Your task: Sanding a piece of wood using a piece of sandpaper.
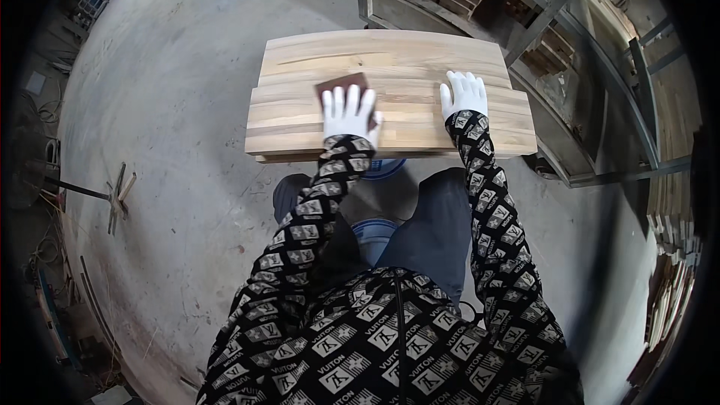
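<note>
Two light wooden boards (405,67) lie stacked in front of me, the upper one set a little further back. My left hand (349,112), in a white glove, presses flat on a brown sheet of sandpaper (341,82) on the lower board. Only the sheet's far edge shows past my fingers. My right hand (464,94), also white-gloved, rests flat with fingers apart on the boards' right part, holding nothing. Both sleeves are black with a pale pattern.
A blue round bucket (375,236) stands under the boards between my knees. A grey metal rack (570,45) with stacked wood blocks is at the right. More wood strips (671,292) pile at far right. Metal rods (112,195) lie on the concrete floor at left.
</note>
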Demonstrator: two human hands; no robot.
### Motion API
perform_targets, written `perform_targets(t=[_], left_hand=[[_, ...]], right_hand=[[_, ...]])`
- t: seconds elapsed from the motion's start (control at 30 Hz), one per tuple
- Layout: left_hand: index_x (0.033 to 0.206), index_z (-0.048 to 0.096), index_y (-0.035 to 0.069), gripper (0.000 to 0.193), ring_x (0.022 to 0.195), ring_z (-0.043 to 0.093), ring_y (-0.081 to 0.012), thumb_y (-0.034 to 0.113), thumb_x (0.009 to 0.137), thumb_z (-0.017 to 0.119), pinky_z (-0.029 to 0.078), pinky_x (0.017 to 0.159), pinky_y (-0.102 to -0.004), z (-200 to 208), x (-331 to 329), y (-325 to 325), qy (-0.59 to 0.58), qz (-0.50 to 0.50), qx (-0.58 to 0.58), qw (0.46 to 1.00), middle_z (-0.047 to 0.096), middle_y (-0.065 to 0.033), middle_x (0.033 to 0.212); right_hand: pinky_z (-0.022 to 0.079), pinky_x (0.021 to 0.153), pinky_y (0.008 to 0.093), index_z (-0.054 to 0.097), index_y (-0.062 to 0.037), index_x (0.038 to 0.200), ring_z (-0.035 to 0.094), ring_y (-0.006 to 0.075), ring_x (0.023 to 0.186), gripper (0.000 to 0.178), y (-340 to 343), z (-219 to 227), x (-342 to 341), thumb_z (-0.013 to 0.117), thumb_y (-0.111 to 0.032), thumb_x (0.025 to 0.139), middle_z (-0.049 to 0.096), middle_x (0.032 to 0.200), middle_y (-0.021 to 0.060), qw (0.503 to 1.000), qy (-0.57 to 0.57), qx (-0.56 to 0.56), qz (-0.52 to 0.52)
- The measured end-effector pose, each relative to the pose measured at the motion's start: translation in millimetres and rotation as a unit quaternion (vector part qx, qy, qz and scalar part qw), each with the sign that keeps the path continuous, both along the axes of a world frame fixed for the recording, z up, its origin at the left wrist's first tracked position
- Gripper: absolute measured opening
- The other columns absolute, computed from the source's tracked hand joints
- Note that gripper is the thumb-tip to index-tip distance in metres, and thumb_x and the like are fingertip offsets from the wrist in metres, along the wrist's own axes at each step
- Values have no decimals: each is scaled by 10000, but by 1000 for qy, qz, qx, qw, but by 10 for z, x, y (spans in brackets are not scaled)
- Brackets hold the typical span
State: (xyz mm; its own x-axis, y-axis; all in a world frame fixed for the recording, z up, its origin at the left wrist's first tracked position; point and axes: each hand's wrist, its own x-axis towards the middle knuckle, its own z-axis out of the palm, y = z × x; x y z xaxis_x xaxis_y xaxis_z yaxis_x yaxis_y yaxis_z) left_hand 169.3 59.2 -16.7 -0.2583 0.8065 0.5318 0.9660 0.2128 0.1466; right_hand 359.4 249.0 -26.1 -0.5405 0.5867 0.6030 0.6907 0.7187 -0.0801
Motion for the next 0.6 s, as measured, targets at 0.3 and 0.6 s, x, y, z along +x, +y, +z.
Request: perform_targets(t=[0.3, 0.6], left_hand=[[1373, 571, 148, 481, 1321, 442, -442, 295, 917, 610, 252, 1180, -608, -82, 138, -172, -6, -138, -13, 990, 535, -197, 1395], [1416, 546, 181, 479, 1275, 456, -414, 350, 968, 534, 257, 1139, -593, -312, -1678, -652, 83, 252, -99, 959, 508, -152, 1451]], right_hand=[[326, 1161, 488, 654, -64, 1253, 541, 353, 1265, 392, -8, -42, 31, 607, -323, 963, 660, 1255, 151, 1000, 3, -1, 4], [336, 1156, 495, 626, -84, 1293, 518, 350, 1288, 380, -19, -9, -59, 607, -289, 974, 634, 1303, 133, 1000, -7, -18, -6]])
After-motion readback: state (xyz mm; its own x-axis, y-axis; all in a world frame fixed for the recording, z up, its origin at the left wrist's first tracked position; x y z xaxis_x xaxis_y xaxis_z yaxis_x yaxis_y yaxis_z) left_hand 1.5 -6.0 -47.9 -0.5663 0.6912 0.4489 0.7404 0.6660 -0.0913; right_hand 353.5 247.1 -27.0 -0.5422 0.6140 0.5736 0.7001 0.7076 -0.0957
